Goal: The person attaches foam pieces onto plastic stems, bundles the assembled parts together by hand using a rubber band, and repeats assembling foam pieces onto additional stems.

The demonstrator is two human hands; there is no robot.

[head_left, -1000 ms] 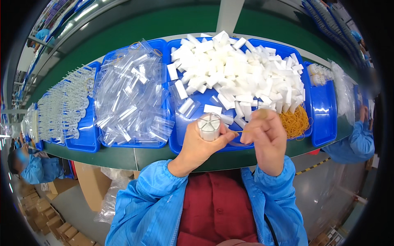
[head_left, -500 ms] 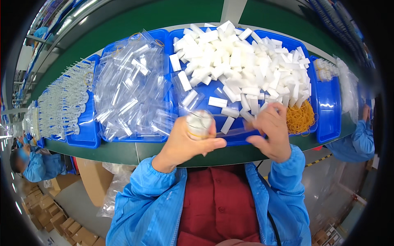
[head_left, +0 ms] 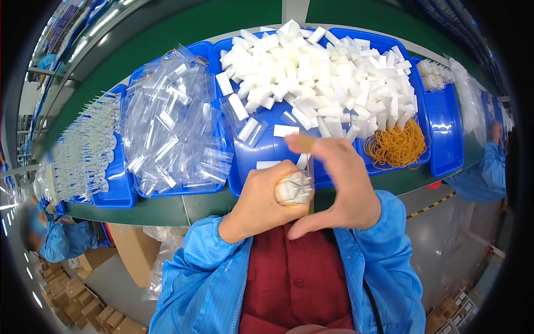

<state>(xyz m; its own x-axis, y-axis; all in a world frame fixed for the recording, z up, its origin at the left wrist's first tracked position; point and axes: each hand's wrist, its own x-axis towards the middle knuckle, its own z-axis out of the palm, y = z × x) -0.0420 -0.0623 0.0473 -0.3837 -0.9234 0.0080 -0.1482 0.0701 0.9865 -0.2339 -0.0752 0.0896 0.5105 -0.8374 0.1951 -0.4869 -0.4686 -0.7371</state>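
My left hand (head_left: pixel 257 201) is closed around a bundle of white pieces in clear wrap (head_left: pixel 293 189), its rounded end pointing up. Just right of it, my right hand (head_left: pixel 349 181) curves with thumb and fingers spread wide. A thin yellowish rubber band (head_left: pixel 310 162) appears stretched between those fingers, beside the bundle; motion blurs its exact path. Beyond the hands, a blue tray (head_left: pixel 261 150) holds a heap of white foam blocks (head_left: pixel 311 72). Loose rubber bands (head_left: pixel 396 145) lie piled at the tray's right front.
Clear plastic sleeves (head_left: pixel 169 122) fill a blue tray on the left. Farther left stand rows of translucent plastic parts (head_left: pixel 89 147). At right, a narrow blue tray (head_left: pixel 445 139) carries small banded bundles (head_left: pixel 436 75). Co-workers in blue sleeves sit at both sides.
My left hand has brought the bundle nearer my body and rightward. The right hand has come left, close beside the bundle, its fingers spread. The view has shifted slightly.
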